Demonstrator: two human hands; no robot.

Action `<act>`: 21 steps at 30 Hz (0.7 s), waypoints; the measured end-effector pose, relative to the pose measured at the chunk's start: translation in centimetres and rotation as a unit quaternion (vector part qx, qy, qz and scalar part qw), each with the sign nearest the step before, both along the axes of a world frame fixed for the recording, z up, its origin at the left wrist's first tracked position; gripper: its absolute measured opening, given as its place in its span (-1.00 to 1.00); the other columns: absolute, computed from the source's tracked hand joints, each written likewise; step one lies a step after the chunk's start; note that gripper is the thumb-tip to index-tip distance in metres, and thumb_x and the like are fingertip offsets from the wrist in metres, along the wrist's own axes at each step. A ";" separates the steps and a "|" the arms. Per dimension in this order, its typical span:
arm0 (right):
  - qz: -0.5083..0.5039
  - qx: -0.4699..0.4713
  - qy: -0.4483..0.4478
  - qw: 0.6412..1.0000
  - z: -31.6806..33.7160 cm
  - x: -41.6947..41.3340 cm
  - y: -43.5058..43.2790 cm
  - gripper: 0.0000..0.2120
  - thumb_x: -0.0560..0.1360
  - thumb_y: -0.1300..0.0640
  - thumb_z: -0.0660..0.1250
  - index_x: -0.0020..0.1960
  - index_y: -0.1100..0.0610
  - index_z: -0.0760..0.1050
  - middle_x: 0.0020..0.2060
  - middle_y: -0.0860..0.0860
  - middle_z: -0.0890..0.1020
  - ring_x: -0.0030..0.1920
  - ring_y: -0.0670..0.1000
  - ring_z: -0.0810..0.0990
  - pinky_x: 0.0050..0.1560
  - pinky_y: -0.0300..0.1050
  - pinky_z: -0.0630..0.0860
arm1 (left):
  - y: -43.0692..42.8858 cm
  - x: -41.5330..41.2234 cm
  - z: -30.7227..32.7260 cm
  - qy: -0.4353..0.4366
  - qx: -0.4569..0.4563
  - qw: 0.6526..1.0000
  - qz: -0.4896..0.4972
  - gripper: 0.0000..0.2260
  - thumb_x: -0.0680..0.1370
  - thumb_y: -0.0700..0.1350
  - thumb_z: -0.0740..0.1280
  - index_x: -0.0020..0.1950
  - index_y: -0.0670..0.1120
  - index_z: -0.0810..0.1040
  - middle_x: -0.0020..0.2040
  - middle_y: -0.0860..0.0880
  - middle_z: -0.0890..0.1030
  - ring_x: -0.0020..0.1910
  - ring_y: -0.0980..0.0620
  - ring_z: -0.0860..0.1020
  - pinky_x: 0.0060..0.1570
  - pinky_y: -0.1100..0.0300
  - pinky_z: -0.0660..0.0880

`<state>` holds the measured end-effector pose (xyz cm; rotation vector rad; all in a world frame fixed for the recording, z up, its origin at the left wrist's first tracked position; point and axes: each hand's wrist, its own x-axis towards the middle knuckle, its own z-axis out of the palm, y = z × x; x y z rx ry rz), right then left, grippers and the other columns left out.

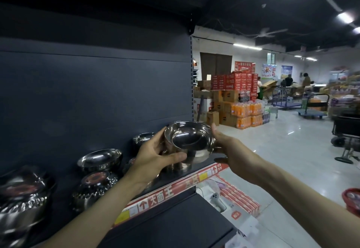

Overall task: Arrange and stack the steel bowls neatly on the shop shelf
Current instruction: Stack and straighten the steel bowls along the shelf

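A short bowl stack [197, 155], top bowl [188, 136] tilted nearward, is held at the shelf's [175, 187] right end, gripped from the left by the left hand [155, 156] and touched on the right by the straight-fingered right hand [229, 150], equally near.

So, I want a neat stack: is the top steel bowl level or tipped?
Tipped. The shiny round steel bowl tilts its mouth toward the camera, rim slanted over the lower steel bowl.
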<state>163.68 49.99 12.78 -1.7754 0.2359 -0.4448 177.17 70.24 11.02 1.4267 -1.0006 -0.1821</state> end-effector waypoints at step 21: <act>-0.001 0.054 -0.037 0.998 -4.5 3.4 -2.1 -0.07 0.26 -0.23 0.63 0.50 -0.04 0.28 0.23 -0.01 0.66 0.27 0.05 0.63 0.39 0.19 0.49 | -3.5 4.0 -4.5 0.135 -0.038 0.990 0.020 0.10 0.04 0.22 0.80 0.52 0.00 0.51 0.33 0.06 0.70 0.38 -0.01 0.64 0.51 -0.10 0.46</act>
